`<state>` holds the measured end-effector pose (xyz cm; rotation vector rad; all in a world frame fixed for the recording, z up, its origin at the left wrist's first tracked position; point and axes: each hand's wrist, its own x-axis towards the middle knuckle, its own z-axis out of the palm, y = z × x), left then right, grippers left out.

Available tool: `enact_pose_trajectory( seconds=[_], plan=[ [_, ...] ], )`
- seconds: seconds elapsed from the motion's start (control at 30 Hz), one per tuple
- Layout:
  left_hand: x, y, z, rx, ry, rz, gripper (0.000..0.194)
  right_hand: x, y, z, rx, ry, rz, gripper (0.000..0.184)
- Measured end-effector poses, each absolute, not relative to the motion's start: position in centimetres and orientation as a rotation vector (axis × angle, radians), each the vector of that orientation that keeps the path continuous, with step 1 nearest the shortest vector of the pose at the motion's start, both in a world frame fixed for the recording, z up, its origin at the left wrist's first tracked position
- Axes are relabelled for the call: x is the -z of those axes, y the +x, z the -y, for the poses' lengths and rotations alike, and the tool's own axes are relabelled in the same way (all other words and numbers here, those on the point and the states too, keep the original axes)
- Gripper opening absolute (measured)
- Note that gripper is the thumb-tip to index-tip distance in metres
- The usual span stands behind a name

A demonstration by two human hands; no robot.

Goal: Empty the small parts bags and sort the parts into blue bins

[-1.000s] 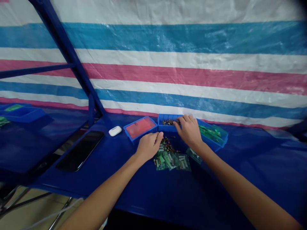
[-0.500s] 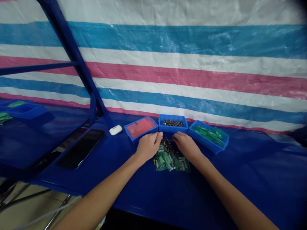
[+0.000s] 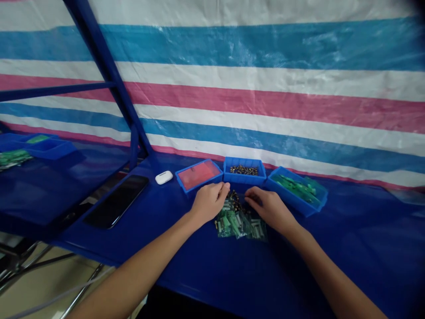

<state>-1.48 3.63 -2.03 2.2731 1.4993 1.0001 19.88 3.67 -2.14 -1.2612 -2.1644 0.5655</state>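
Black phone (image 3: 116, 201) and white case (image 3: 164, 177): set aside, we judge, to spare the working space. Red-filled bin (image 3: 199, 186): angled inward, likely for reach. Left hand (image 3: 210, 201): curled, thumb against fingers; we cannot tell whether it grips anything. Clear packets (image 3: 234, 223): heaped on the worktop (image 3: 215, 266) between the hands, presumably for handling; loose metal parts (image 3: 236, 203) just behind. Metal-parts bin (image 3: 245, 179): central, we suppose for either hand. Right hand (image 3: 270, 207): half curled; contents we cannot tell. Green-filled bin (image 3: 288, 198): likewise angled.
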Motion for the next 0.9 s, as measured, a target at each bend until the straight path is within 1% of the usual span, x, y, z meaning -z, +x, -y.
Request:
enact_pose_trajectory(
  seconds=[0.1, 0.17, 0.27, 0.4, 0.5, 0.63, 0.77, 0.9],
  plan=[
    [2.0, -1.3, -3.5, -1.021, 2.325, -1.375, 0.031, 2.0, 19.0, -3.3, -0.932, -1.157, 1.822, 0.016],
    [2.1, -1.2, -3.3, -1.039, 2.353, -1.247, 0.024, 2.0, 18.3, -3.2, -1.107, -1.099, 1.639, 0.025],
    [2.3, -1.0, -3.3, -1.053, 2.357, -1.132, 0.024, 2.2, 17.6, -3.1, -1.193, -1.081, 1.534, 0.031],
    [2.5, -1.0, -3.5, -1.107, 2.349, -1.117, 0.022, 2.5, 17.5, -3.0, -1.213, -1.045, 1.543, 0.028],
    [2.7, -1.1, -3.7, -1.178, 2.350, -1.113, 0.020, 2.3, 17.6, -2.9, -1.091, -1.052, 1.648, 0.024],
    [2.9, -1.2, -3.8, -1.209, 2.340, -1.076, 0.023, 1.8, 17.8, -2.6, -0.722, -1.103, 1.856, 0.015],
    [2.7, -1.0, -3.6, -1.198, 2.234, -1.083, 0.025, 1.9, 17.5, -2.1, -0.488, -1.051, 2.022, 0.010],
    [2.3, -0.7, -3.3, -1.143, 2.124, -1.132, 0.026, 2.2, 17.0, -2.0, -0.294, -1.074, 2.059, 0.007]
  ],
)
